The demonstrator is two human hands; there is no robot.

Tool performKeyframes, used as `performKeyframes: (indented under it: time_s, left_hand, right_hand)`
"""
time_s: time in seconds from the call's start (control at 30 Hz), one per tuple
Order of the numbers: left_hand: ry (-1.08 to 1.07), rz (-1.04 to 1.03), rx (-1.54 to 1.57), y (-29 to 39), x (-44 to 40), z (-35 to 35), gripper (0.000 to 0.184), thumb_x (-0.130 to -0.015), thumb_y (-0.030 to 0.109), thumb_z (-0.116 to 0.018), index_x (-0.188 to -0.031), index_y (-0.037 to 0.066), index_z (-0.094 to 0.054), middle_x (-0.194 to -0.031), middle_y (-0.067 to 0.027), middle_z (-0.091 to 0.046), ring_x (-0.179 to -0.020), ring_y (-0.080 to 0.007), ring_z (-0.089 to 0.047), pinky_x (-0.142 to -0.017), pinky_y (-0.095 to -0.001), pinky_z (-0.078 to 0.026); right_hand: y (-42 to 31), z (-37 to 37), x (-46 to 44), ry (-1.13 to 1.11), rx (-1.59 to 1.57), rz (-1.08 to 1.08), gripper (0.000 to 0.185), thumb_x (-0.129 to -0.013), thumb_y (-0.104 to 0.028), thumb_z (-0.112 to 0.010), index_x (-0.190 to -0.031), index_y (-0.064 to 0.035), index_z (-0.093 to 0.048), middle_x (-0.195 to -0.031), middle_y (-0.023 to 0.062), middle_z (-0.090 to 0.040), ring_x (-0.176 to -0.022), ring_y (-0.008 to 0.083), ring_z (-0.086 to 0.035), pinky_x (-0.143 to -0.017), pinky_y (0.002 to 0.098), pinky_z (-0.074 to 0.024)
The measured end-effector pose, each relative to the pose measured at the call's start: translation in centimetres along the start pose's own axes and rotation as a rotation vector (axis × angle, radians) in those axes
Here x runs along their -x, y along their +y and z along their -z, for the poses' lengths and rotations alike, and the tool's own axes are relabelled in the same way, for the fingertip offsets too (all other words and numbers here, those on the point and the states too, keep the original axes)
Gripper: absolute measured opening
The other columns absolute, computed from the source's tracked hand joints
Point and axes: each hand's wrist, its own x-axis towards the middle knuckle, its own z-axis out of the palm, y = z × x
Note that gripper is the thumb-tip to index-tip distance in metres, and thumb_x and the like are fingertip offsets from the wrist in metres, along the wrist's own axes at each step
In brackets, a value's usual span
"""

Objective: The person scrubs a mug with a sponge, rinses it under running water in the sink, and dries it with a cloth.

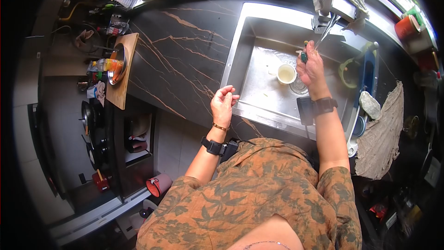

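My right hand (311, 70) is over the steel sink (252, 74), close below the running water from the faucet (336, 7). Its fingers are closed on a small dark green thing (304, 55) with a yellowish end; its kind is unclear. A cream mug (286, 74) lies in the basin left of that hand, its mouth toward me, beside the drain (299, 87). My left hand (223, 105) hangs at the sink's near left corner, fingers curled in toward the thumb. Nothing shows between them.
A grey cloth (384, 134) and a white cloth (370, 105) lie right of the sink. A yellowish-green round container (349, 73) stands in the basin's right side. Left on the dark counter (185, 51), a wooden board (121, 95) bears a steel bowl (121, 58). An orange cup (407, 28) stands far right.
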Motion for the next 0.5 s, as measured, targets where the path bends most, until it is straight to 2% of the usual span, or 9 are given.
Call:
performKeyframes:
  time_s: [0.13, 0.23, 0.33, 0.43, 0.47, 0.5]
  left_hand:
    - [-0.007, 0.002, -0.002, -0.1, -0.1, 0.0, 0.021, -0.093, 0.006, -0.051, -0.112, 0.002, -0.055, -0.103, -0.0055, -0.061, -0.080, -0.0118, -0.063, -0.069, -0.0226, -0.051]
    - [-0.004, 0.000, -0.002, 0.0, -0.2, -0.1, 0.021, -0.093, 0.007, -0.051, -0.113, 0.002, -0.055, -0.103, -0.0055, -0.061, -0.080, -0.0118, -0.063, -0.069, -0.0226, -0.051]
    - [0.001, 0.003, 0.000, 0.1, -0.2, -0.1, 0.021, -0.093, 0.007, -0.052, -0.112, 0.002, -0.055, -0.103, -0.0054, -0.061, -0.080, -0.0118, -0.063, -0.069, -0.0223, -0.051]
    - [0.005, 0.000, -0.006, 0.1, -0.1, -0.2, 0.020, -0.093, 0.007, -0.051, -0.112, 0.002, -0.055, -0.102, -0.0053, -0.061, -0.079, -0.0116, -0.063, -0.068, -0.0217, -0.050]
    - [0.008, -0.001, -0.002, 0.1, -0.1, -0.3, 0.020, -0.093, 0.006, -0.051, -0.111, 0.001, -0.056, -0.102, -0.0053, -0.061, -0.079, -0.0114, -0.063, -0.067, -0.0212, -0.050]
    - [0.011, -0.002, 0.002, 0.2, -0.1, -0.3, 0.019, -0.093, 0.006, -0.050, -0.110, 0.001, -0.056, -0.101, -0.0054, -0.061, -0.078, -0.0113, -0.064, -0.066, -0.0208, -0.049]
  right_hand:
    - [-0.3, -2.5, 0.6, 0.141, 0.086, 0.025, 0.032, -0.093, -0.043, -0.050, -0.080, -0.0142, -0.043, -0.057, -0.0007, -0.040, -0.038, 0.0082, -0.030, -0.034, 0.0224, -0.0216]
    - [-0.3, -1.2, -0.1, 0.046, 0.066, -0.026, 0.029, -0.094, -0.039, -0.049, -0.079, -0.0143, -0.045, -0.058, 0.0004, -0.043, -0.038, 0.0105, -0.033, -0.033, 0.0243, -0.0220]
    - [-0.1, -0.8, 0.1, 0.086, 0.010, 0.040, 0.026, -0.093, -0.032, -0.050, -0.076, -0.0135, -0.046, -0.057, -0.0003, -0.041, -0.040, 0.0116, -0.038, -0.034, 0.0262, -0.0282]
    - [-0.5, 0.4, -0.8, 0.083, -0.079, 0.081, 0.021, -0.094, -0.031, -0.049, -0.085, -0.0123, -0.050, -0.065, 0.0019, -0.051, -0.052, 0.0157, -0.050, -0.044, 0.0287, -0.0420]
    - [-1.1, 1.0, -0.8, 0.156, -0.075, 0.080, 0.020, -0.095, -0.029, -0.046, -0.094, -0.0097, -0.051, -0.080, 0.0057, -0.058, -0.068, 0.0202, -0.058, -0.058, 0.0334, -0.0514]
    - [-1.9, 1.2, -0.8, 0.120, -0.087, 0.127, 0.017, -0.095, -0.021, -0.046, -0.100, -0.0062, -0.050, -0.094, 0.0103, -0.059, -0.080, 0.0240, -0.061, -0.068, 0.0367, -0.0541]
